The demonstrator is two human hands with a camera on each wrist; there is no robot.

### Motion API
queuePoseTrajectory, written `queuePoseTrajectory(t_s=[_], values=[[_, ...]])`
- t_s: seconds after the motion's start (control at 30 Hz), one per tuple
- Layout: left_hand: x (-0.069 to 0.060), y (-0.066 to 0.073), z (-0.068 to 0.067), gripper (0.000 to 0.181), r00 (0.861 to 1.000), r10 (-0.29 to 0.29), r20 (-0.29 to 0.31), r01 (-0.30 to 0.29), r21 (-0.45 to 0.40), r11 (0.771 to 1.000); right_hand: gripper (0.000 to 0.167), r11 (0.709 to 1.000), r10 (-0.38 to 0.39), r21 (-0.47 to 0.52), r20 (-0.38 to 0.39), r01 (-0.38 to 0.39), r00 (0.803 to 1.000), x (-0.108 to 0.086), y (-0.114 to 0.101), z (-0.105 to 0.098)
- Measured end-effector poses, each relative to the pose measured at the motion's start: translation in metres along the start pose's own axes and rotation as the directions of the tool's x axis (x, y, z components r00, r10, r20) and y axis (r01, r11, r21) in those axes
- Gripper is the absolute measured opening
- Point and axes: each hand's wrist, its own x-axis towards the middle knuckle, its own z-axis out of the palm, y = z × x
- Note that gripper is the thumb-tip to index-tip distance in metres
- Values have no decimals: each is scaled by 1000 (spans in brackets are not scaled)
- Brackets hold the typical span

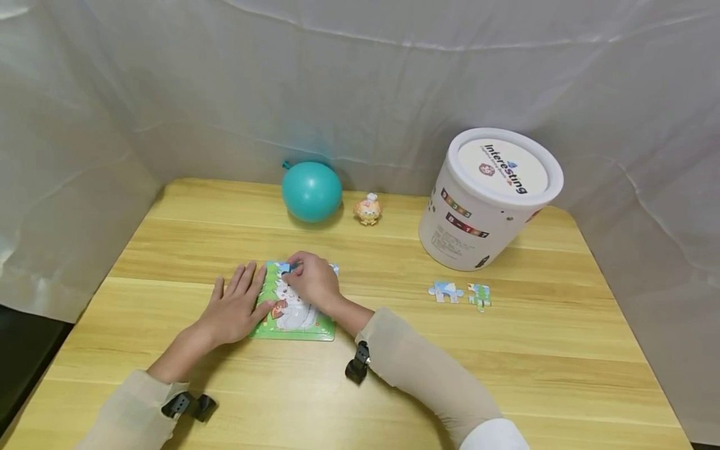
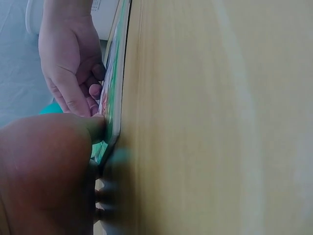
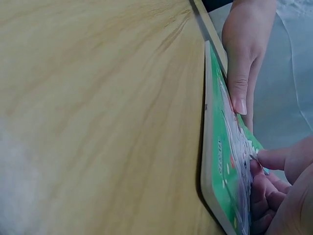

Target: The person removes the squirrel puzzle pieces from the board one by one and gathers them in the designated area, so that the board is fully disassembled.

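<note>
A puzzle board (image 1: pixel 298 335) with a green border and a grey-and-white animal picture lies flat on the table. My left hand (image 1: pixel 233 312) has its fingers spread along the board's left side, its thumb resting on the picture. Over the upper part of the board, my right hand (image 1: pixel 315 281) pinches a small puzzle piece (image 3: pixel 253 157) between thumb and bent forefinger, low against the picture. Most of that piece is hidden by the fingers. In the left wrist view the left thumb presses on the board's edge (image 2: pixel 116 117).
Two loose puzzle pieces, one blue and white (image 1: pixel 446 291) and one with green (image 1: pixel 480 295), lie on the right. Behind them stands a white lidded bucket (image 1: pixel 472 212). A teal balloon (image 1: pixel 312 192) and a small chick figure (image 1: pixel 368 211) are near the back edge.
</note>
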Motion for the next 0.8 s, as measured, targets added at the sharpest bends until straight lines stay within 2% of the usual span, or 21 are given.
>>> queuePoseTrajectory(t_s=[0.17, 0.37, 0.5, 0.8], values=[[0, -1, 1, 78, 1000, 11, -9, -12, -7, 1000, 15, 1000, 2, -14, -21, -2, 1000, 2, -1, 0], [1, 3, -4, 77, 1000, -16, 14, 16, 14, 1000, 12, 1000, 28, 13, -15, -28, 999, 4, -2, -1], [3, 0, -2, 78, 1000, -25, 18, 25, 29, 999, 11, 999, 41, 27, -16, -40, 999, 5, -3, -1], [1, -1, 0, 68, 1000, -16, 8, 16, -49, 999, 9, 999, 39, 2, -29, -39, 999, 6, -2, -1]])
